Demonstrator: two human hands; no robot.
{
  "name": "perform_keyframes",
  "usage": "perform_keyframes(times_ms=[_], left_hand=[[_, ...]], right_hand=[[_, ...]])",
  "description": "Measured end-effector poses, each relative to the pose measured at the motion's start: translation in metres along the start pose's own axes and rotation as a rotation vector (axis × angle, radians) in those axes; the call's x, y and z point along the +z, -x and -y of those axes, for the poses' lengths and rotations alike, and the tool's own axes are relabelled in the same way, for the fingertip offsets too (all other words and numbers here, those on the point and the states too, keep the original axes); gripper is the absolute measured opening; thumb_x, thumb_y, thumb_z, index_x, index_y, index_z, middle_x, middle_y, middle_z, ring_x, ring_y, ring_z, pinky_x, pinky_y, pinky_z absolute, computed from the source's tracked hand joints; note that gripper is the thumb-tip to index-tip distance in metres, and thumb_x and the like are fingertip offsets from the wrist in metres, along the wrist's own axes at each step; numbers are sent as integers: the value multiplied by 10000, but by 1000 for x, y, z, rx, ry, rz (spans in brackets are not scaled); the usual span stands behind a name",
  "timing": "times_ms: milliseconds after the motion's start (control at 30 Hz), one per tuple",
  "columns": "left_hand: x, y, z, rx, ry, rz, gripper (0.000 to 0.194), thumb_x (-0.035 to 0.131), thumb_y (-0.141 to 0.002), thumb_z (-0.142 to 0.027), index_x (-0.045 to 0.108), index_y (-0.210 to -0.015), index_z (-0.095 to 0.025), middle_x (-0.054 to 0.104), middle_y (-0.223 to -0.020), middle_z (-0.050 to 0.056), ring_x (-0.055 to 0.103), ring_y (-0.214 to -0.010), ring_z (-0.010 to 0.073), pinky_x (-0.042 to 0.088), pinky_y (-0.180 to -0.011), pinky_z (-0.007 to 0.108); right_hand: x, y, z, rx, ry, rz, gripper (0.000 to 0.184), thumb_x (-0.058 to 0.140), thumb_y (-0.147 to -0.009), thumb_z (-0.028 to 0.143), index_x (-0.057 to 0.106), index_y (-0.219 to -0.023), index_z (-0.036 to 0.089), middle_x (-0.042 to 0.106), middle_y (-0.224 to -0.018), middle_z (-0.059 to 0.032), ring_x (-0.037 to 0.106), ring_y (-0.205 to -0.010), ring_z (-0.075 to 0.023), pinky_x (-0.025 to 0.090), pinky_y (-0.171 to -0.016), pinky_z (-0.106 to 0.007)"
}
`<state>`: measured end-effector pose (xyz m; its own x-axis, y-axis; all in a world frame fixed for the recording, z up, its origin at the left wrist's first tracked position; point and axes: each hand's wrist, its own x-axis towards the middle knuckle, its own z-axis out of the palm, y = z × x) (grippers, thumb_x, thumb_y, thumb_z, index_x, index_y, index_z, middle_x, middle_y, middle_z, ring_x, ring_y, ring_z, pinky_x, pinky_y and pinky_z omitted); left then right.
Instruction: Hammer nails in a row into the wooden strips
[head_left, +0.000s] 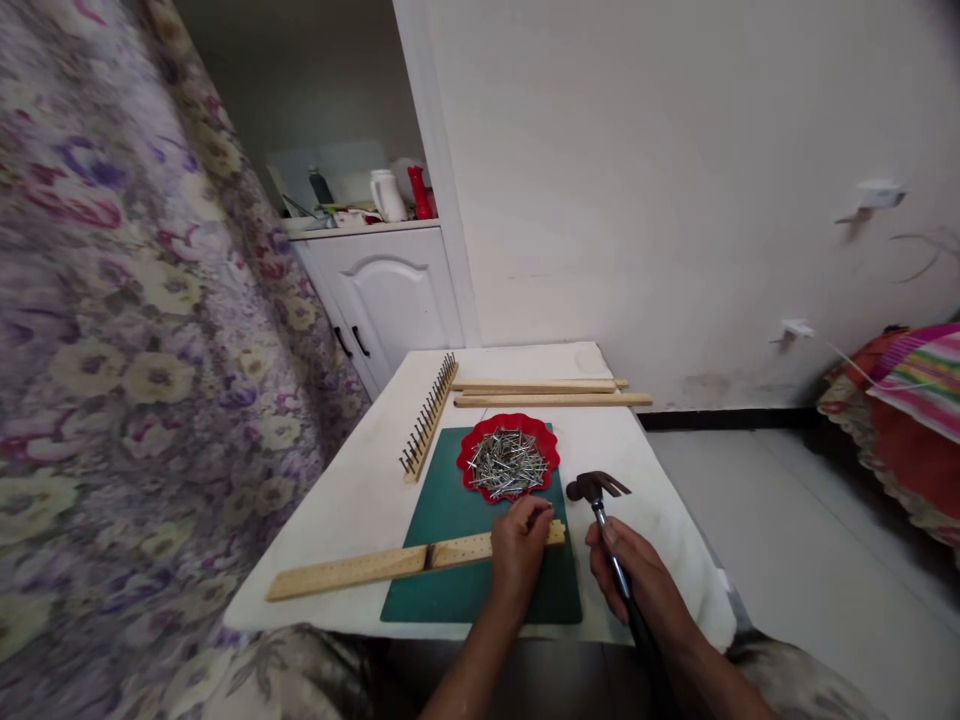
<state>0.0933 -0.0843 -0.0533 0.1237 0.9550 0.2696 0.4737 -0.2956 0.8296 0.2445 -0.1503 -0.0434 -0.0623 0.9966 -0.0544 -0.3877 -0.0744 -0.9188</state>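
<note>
Right fingers (604, 572) grip the hammer (616, 567) beyond the mat (450, 597) edge; unclear whether left fingers (529, 513) hold anything.

place: looked like a room in a home
curtain (157, 330): floral, hung along left side
cabinet (390, 300): white, panelled, had white jug (388, 197) on top
striped cloth (926, 375): lay against frilled orange cover (862, 425), right
floor (739, 500): was pale, tiled

A white cabinet (390, 290) stands between a floral curtain (150, 330) and pale wall (637, 180).
</note>
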Motion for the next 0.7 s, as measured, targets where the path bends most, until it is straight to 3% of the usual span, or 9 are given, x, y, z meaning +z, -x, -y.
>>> perform_keyframes(times_ms=[167,700], left_hand=[[1,1,0,9,-9,13,149,515,-810,-238,633,-747,-173,621,-694,-5,554,-656,130,387,-621,214],[3,-1,5,24,-131,48,129,526,-778,-184,637,-713,-180,626,-689,-1,552,-650,131,373,-617,220]], right_hand=[[0,-2,1,17,-55,18,311,466,-890,483,527,-847,181,576,-522,40,370,-266,-34,191,-286,-146],[4,-3,9,126,-198,247,308,531,-846,474,518,-807,168,636,-511,-11,401,-250,-38,194,-267,-134]])
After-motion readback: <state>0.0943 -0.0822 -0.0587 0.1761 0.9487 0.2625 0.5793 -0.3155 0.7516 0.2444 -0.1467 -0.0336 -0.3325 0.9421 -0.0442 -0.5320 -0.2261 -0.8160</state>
